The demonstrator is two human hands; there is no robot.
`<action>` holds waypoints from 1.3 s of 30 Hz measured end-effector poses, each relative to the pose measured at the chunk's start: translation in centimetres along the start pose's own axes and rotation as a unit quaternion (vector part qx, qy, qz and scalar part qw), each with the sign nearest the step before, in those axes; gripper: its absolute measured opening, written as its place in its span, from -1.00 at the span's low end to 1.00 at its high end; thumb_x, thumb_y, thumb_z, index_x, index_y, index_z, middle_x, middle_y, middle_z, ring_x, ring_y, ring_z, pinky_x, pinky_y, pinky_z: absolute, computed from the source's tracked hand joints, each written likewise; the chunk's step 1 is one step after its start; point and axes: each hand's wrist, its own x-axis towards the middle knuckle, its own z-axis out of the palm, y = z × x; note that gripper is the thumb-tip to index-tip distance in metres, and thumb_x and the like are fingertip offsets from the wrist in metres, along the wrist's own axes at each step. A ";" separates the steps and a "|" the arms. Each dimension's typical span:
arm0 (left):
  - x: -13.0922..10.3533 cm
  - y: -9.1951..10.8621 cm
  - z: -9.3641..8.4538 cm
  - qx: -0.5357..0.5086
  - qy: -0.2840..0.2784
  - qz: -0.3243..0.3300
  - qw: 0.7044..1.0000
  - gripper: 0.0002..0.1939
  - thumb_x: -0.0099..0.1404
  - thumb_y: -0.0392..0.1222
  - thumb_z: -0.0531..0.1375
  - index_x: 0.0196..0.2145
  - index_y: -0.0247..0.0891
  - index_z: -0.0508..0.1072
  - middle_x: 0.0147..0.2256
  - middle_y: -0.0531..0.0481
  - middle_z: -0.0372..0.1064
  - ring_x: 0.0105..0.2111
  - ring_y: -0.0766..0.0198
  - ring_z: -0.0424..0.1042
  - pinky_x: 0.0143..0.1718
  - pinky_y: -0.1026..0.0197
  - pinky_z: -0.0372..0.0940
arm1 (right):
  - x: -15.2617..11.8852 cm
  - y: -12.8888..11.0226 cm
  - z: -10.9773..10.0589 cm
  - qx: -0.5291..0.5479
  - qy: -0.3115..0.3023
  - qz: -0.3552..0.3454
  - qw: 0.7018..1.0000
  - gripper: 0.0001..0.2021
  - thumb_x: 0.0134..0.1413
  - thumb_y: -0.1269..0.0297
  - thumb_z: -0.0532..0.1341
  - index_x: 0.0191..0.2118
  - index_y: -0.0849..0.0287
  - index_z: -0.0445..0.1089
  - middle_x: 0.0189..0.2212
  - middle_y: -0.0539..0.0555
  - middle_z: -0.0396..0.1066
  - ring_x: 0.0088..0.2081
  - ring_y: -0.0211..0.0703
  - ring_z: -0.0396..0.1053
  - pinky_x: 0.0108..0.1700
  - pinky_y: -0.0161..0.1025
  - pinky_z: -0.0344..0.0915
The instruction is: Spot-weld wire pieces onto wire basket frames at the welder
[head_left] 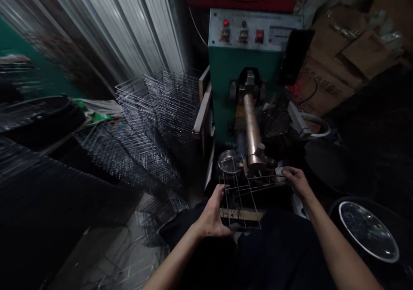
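Below the tip of a copper-coloured cylinder (253,131) on a green machine (222,96), a bent wire rack (240,191) is held in the air. My left hand (213,214) grips the rack's left side, fingertips at the upper wire and thumb lower down. To the right, my right hand (297,182) pinches the end of thin wires that run across to the rack. Whether these wires are joined to the rack or a separate piece, I cannot tell. Behind the rack, a round metal dish (229,161) sits near the cylinder's tip.
Tall stacks of wire racks (158,105) stand to the left. The machine's panel (254,29) has a lit red lamp, and a phone-like dark slab (295,55) hangs beside it. Cardboard boxes (332,83) are at the right, with a shiny-rimmed round lid (368,232) lower down.
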 end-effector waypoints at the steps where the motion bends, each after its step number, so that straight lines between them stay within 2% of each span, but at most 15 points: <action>1: 0.0 0.1 0.0 0.000 0.000 -0.001 1.000 0.23 -0.20 -0.24 0.47 0.35 0.19 -0.02 0.19 -0.08 0.13 0.21 -0.22 0.29 0.28 -0.39 0.23 | 0.0 0.1 0.0 0.000 -0.002 0.005 1.000 -0.39 -0.17 -0.24 0.48 -0.58 0.15 0.19 -0.59 -0.08 0.06 -0.53 -0.30 0.02 -0.51 -0.34 0.05; 5: 0.3 0.5 0.0 0.006 0.005 -0.002 1.000 0.23 -0.23 -0.27 0.48 0.33 0.15 0.01 0.16 -0.09 0.14 0.18 -0.22 0.31 0.26 -0.37 0.27 | 0.2 0.3 -0.1 0.003 -0.015 0.015 1.000 -0.38 -0.16 -0.25 0.48 -0.57 0.15 0.17 -0.58 -0.08 0.09 -0.52 -0.28 0.07 -0.49 -0.33 0.11; 10: 0.6 0.9 -0.1 0.008 0.007 0.008 1.000 0.15 -0.20 -0.24 0.46 0.31 0.08 0.04 0.13 -0.09 0.16 0.11 -0.14 0.34 0.22 -0.33 0.32 | 0.3 0.4 0.1 0.005 -0.014 0.003 1.000 -0.38 -0.15 -0.24 0.48 -0.57 0.15 0.16 -0.59 -0.09 0.07 -0.53 -0.29 0.05 -0.50 -0.34 0.09; 17: 0.9 0.9 -0.4 0.019 -0.011 0.012 1.000 0.12 -0.14 -0.18 0.45 0.32 -0.09 0.01 0.16 -0.17 0.13 0.17 -0.17 0.29 0.25 -0.29 0.28 | 0.5 0.9 0.0 0.026 -0.010 -0.001 1.000 -0.40 -0.14 -0.19 0.50 -0.57 0.15 0.17 -0.58 -0.07 0.07 -0.52 -0.29 0.05 -0.50 -0.34 0.09; 21: 1.3 1.2 -0.5 0.013 -0.002 0.011 1.000 0.04 -0.13 -0.19 0.43 0.27 -0.12 0.08 0.09 -0.14 0.17 0.07 -0.08 0.36 0.19 -0.21 0.35 | 0.7 0.8 0.0 0.041 -0.007 -0.002 0.999 -0.42 -0.15 -0.18 0.51 -0.55 0.15 0.21 -0.58 -0.08 0.07 -0.53 -0.29 0.03 -0.51 -0.34 0.04; 25: 1.6 2.0 -0.3 0.016 0.003 0.014 1.000 0.01 -0.13 -0.19 0.42 0.26 -0.12 0.11 0.07 -0.13 0.20 0.06 -0.06 0.35 0.19 -0.21 0.35 | 0.8 0.9 0.1 0.024 -0.005 -0.023 0.999 -0.39 -0.15 -0.21 0.49 -0.57 0.14 0.16 -0.59 -0.09 0.06 -0.53 -0.29 0.00 -0.49 -0.32 0.03; 28: 0.4 3.3 -0.2 0.008 -0.005 -0.008 1.000 0.02 -0.15 -0.19 0.43 0.25 -0.18 0.12 0.08 -0.16 0.22 0.09 -0.08 0.35 0.21 -0.22 0.33 | -0.4 0.8 -0.4 -0.004 -0.020 -0.032 0.999 -0.39 -0.09 -0.26 0.45 -0.55 0.14 0.17 -0.58 -0.07 0.09 -0.52 -0.27 0.03 -0.47 -0.31 0.06; 30: -1.2 4.5 -0.4 -0.004 0.001 -0.046 0.999 0.07 -0.18 -0.16 0.47 0.26 -0.19 0.11 0.13 -0.20 0.21 0.14 -0.13 0.34 0.24 -0.24 0.30 | -2.2 0.2 -1.2 -0.031 -0.051 -0.039 0.997 -0.41 -0.02 -0.28 0.41 -0.53 0.16 0.23 -0.56 -0.05 0.14 -0.50 -0.25 0.09 -0.45 -0.31 0.09; 32: -2.9 6.0 -0.9 -0.048 0.019 -0.099 0.994 0.12 -0.19 -0.10 0.51 0.28 -0.15 0.10 0.16 -0.22 0.21 0.17 -0.17 0.31 0.22 -0.22 0.31 | -4.3 -0.9 -2.4 -0.077 -0.095 -0.042 0.992 -0.45 0.06 -0.27 0.37 -0.47 0.18 0.37 -0.50 0.01 0.27 -0.43 -0.18 0.21 -0.37 -0.28 0.20; 34: -4.1 7.4 -1.9 -0.120 0.068 -0.167 0.976 0.10 -0.14 -0.01 0.50 0.28 -0.08 0.06 0.12 -0.20 0.26 0.08 -0.10 0.39 0.06 -0.12 0.42 | -5.9 -2.2 -3.4 -0.135 -0.133 -0.031 0.981 -0.47 0.13 -0.27 0.32 -0.37 0.20 0.51 -0.41 0.08 0.39 -0.35 -0.09 0.32 -0.28 -0.24 0.28; 36: -4.5 8.5 -3.2 -0.201 0.116 -0.232 0.944 0.03 -0.01 0.17 0.43 0.29 0.03 0.00 0.08 -0.16 0.27 -0.12 0.05 0.49 -0.22 0.03 0.49 | -6.7 -3.4 -4.1 -0.202 -0.178 -0.004 0.963 -0.44 0.16 -0.30 0.28 -0.30 0.20 0.58 -0.38 0.12 0.45 -0.33 -0.04 0.36 -0.27 -0.21 0.31; 38: -4.3 9.4 -4.5 -0.270 0.129 -0.247 0.922 -0.01 0.07 0.40 0.30 0.31 0.12 -0.03 0.13 -0.16 0.19 -0.22 0.13 0.49 -0.35 0.09 0.47 | -6.5 -3.9 -4.2 -0.257 -0.251 0.030 0.933 -0.41 0.13 -0.33 0.27 -0.30 0.20 0.62 -0.41 0.12 0.47 -0.35 -0.03 0.38 -0.29 -0.21 0.32; 39: -4.2 9.7 -5.0 -0.293 0.115 -0.232 0.920 0.01 0.06 0.50 0.26 0.33 0.15 -0.02 0.19 -0.18 0.13 -0.20 0.13 0.49 -0.33 0.06 0.48 | -6.2 -3.9 -4.1 -0.271 -0.291 0.049 0.916 -0.41 0.09 -0.33 0.29 -0.30 0.20 0.63 -0.41 0.12 0.48 -0.34 -0.03 0.38 -0.29 -0.21 0.32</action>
